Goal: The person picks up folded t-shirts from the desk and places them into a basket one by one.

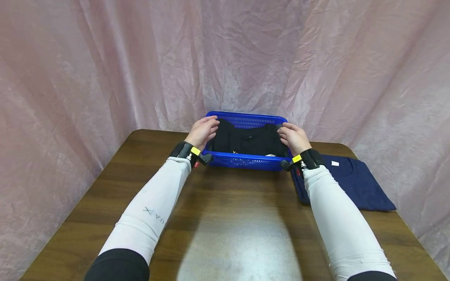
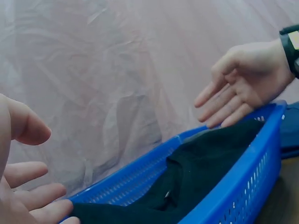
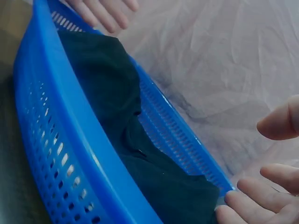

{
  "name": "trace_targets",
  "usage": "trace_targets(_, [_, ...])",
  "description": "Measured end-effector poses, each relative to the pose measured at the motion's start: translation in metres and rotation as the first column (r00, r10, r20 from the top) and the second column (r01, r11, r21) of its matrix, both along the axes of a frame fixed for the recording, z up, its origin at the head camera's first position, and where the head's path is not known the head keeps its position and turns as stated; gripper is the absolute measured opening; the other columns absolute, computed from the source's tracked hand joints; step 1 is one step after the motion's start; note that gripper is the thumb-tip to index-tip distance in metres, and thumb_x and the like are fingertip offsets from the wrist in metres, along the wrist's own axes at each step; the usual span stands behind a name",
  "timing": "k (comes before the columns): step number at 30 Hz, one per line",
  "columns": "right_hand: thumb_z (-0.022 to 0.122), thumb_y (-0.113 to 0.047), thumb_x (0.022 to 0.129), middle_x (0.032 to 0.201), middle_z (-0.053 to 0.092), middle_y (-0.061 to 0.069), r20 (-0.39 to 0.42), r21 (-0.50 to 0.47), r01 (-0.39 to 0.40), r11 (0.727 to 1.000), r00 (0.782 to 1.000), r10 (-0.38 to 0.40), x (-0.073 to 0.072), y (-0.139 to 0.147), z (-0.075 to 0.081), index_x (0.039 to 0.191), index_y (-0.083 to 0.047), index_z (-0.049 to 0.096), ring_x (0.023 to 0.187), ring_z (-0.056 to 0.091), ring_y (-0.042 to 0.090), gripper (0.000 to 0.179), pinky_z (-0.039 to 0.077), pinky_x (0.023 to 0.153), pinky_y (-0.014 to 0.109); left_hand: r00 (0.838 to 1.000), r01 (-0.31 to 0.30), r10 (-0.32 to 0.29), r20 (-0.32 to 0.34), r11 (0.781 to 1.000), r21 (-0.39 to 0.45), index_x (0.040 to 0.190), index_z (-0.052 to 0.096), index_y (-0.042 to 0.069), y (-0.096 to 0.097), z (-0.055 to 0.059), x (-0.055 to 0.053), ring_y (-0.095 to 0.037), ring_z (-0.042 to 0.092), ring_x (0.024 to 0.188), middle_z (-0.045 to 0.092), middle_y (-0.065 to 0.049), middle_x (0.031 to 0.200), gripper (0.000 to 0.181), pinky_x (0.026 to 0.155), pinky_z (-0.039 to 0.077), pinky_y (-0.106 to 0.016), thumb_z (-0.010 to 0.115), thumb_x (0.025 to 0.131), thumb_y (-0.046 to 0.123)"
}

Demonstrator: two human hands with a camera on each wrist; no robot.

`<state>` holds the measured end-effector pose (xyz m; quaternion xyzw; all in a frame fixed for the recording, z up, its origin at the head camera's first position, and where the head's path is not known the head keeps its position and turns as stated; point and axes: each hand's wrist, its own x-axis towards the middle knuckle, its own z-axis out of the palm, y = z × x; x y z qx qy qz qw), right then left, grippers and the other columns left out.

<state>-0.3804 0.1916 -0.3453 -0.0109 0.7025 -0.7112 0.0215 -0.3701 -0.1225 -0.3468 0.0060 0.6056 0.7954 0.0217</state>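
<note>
A blue perforated plastic basket (image 1: 246,161) stands near the back of the table. Inside it lies a folded black T-shirt (image 1: 242,140), its neckline toward the back and small light print near the front rim. Over the basket's left end is my left hand (image 1: 204,132), fingers loosely extended beside the shirt's left shoulder. My right hand (image 1: 294,138) is at the opposite end, fingertips right at the shirt's right edge. In the left wrist view the right hand (image 2: 243,84) shows spread, slightly bent fingers and a bare palm. Neither hand grips anything.
A folded navy T-shirt (image 1: 355,183) with a white neck label lies on the table to the right of the basket, partly under my right forearm. The wooden table (image 1: 242,218) extends toward me. A pink curtain (image 1: 175,58) hangs close behind the basket.
</note>
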Motion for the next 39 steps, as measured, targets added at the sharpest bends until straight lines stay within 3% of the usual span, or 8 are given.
trace_targets(10, [0.053, -0.006, 0.102, 0.126, 0.053, 0.016, -0.102, -0.012, -0.052, 0.999, 0.993, 0.051, 0.017, 0.024, 0.003, 0.141, 0.007, 0.044, 0.107, 0.059, 0.022, 0.042, 0.039, 0.103, 0.045, 0.985, 0.067, -0.085, -0.15, 0.99, -0.12, 0.135, 0.054, -0.002, 0.02, 0.003, 0.021, -0.022, 0.058, 0.111, 0.058, -0.016, 0.128, 0.034, 0.098, 0.046, -0.05, 0.053, 0.102, 0.007])
trace_targets(15, [0.058, -0.011, 0.101, 0.121, 0.059, 0.008, -0.135, 0.046, -0.045, 0.998, 0.99, 0.051, 0.029, 0.043, 0.004, 0.139, 0.007, 0.047, 0.107, 0.06, 0.021, 0.043, 0.047, 0.096, 0.036, 0.953, 0.114, -0.179, -0.244, 0.96, -0.255, 0.132, 0.057, 0.001, 0.036, 0.006, 0.042, -0.021, 0.059, 0.108, 0.062, -0.012, 0.123, 0.032, 0.088, 0.054, -0.044, 0.058, 0.101, 0.007])
trace_targets(20, [0.06, -0.016, 0.101, 0.115, 0.062, 0.0, -0.162, 0.124, 0.002, 0.992, 0.987, 0.018, 0.038, 0.07, -0.001, 0.138, 0.003, 0.05, 0.105, 0.06, 0.02, 0.043, 0.052, 0.091, 0.031, 0.899, 0.149, -0.284, -0.333, 0.914, -0.378, 0.13, 0.06, 0.003, 0.058, 0.006, 0.063, -0.019, 0.06, 0.106, 0.063, -0.007, 0.122, 0.032, 0.083, 0.057, -0.04, 0.063, 0.098, 0.009])
trace_targets(24, [0.062, -0.022, 0.101, 0.114, 0.061, -0.004, -0.146, 0.208, 0.066, 0.976, 0.989, -0.036, 0.044, 0.096, -0.009, 0.14, 0.001, 0.05, 0.105, 0.059, 0.017, 0.046, 0.054, 0.085, 0.024, 0.839, 0.155, -0.382, -0.387, 0.85, -0.503, 0.127, 0.063, 0.007, 0.08, 0.003, 0.083, -0.012, 0.062, 0.099, 0.064, 0.0, 0.121, 0.03, 0.081, 0.056, -0.033, 0.063, 0.097, 0.009])
trace_targets(27, [0.061, -0.025, 0.101, 0.11, 0.061, -0.01, -0.131, 0.263, 0.101, 0.959, 0.989, -0.069, 0.047, 0.116, -0.016, 0.141, 0.0, 0.048, 0.103, 0.059, 0.012, 0.049, 0.054, 0.082, 0.021, 0.795, 0.14, -0.453, -0.402, 0.783, -0.606, 0.126, 0.064, 0.009, 0.097, -0.001, 0.096, -0.006, 0.061, 0.098, 0.064, 0.002, 0.121, 0.03, 0.078, 0.054, -0.026, 0.063, 0.096, 0.01])
trace_targets(33, [0.058, -0.023, 0.102, 0.097, 0.062, -0.021, -0.158, 0.361, 0.151, 0.92, 0.982, -0.099, 0.05, 0.154, -0.032, 0.142, 0.004, 0.045, 0.09, 0.059, -0.001, 0.05, 0.054, 0.073, 0.014, 0.729, 0.121, -0.553, -0.402, 0.683, -0.721, 0.125, 0.064, 0.007, 0.133, -0.02, 0.107, -0.001, 0.059, 0.099, 0.063, -0.001, 0.123, 0.031, 0.079, 0.051, -0.015, 0.063, 0.094, 0.01])
trace_targets(35, [0.057, -0.026, 0.102, 0.1, 0.061, -0.019, -0.172, 0.439, 0.17, 0.882, 0.98, -0.104, 0.053, 0.166, -0.037, 0.142, 0.005, 0.045, 0.087, 0.058, -0.005, 0.052, 0.054, 0.07, 0.012, 0.708, 0.089, -0.577, -0.408, 0.645, -0.759, 0.125, 0.064, 0.007, 0.144, -0.029, 0.108, -0.004, 0.059, 0.101, 0.063, -0.002, 0.122, 0.032, 0.081, 0.05, -0.014, 0.063, 0.094, 0.011])
trace_targets(39, [0.056, -0.034, 0.102, 0.116, 0.062, 0.004, -0.172, 0.608, 0.211, 0.765, 0.976, -0.133, 0.058, 0.186, -0.046, 0.142, 0.005, 0.047, 0.088, 0.058, 0.0, 0.057, 0.05, 0.068, 0.011, 0.678, -0.004, -0.629, -0.381, 0.516, -0.857, 0.128, 0.063, 0.009, 0.167, -0.047, 0.107, -0.006, 0.053, 0.108, 0.061, -0.001, 0.122, 0.034, 0.091, 0.045, -0.016, 0.062, 0.094, 0.017])
